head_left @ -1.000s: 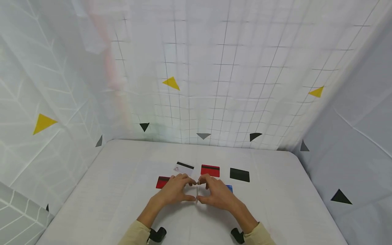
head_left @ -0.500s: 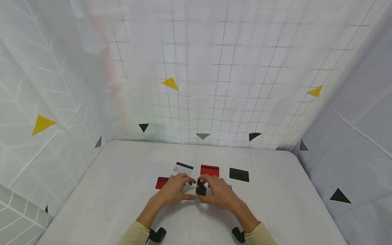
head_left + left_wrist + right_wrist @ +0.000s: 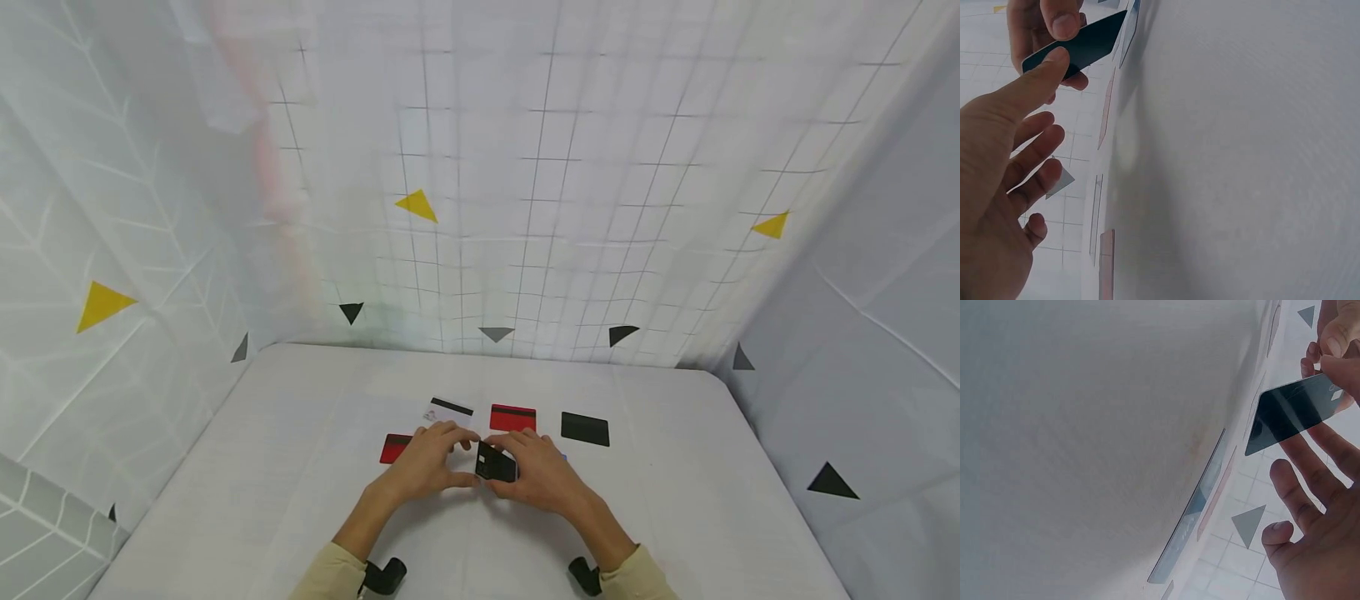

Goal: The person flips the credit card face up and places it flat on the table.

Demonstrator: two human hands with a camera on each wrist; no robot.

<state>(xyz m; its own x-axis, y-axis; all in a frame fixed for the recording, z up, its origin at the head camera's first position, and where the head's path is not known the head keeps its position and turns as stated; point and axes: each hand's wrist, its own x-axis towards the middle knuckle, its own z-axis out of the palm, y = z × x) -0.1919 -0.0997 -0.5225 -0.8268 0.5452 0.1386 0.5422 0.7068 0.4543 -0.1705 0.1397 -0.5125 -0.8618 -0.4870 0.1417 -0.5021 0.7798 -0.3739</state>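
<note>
My right hand [image 3: 543, 475] pinches a black bank card [image 3: 497, 463] with a chip, held upright above the table; the thumb lies at its chip end in the right wrist view. At the card's left end is my left hand [image 3: 423, 467], thumb and index finger spread in a loose C. In the left wrist view its thumb [image 3: 1055, 57] overlaps the card's plain side; whether it touches is unclear. Other cards lie flat just beyond: a white one [image 3: 448, 412] with a black stripe, a red one [image 3: 513, 417], and another red one [image 3: 394, 448] partly behind my left hand.
A plain dark card [image 3: 585, 428] lies to the right on the white table [image 3: 675, 500]. A blue card [image 3: 1188, 512] lies near my right hand, mostly hidden by it in the head view. White sheets with coloured triangles surround the table's back and sides.
The black bank card has turned from edge-on to showing its chip face, its free end swinging towards my right palm. Both hands have stayed nearly in place.
</note>
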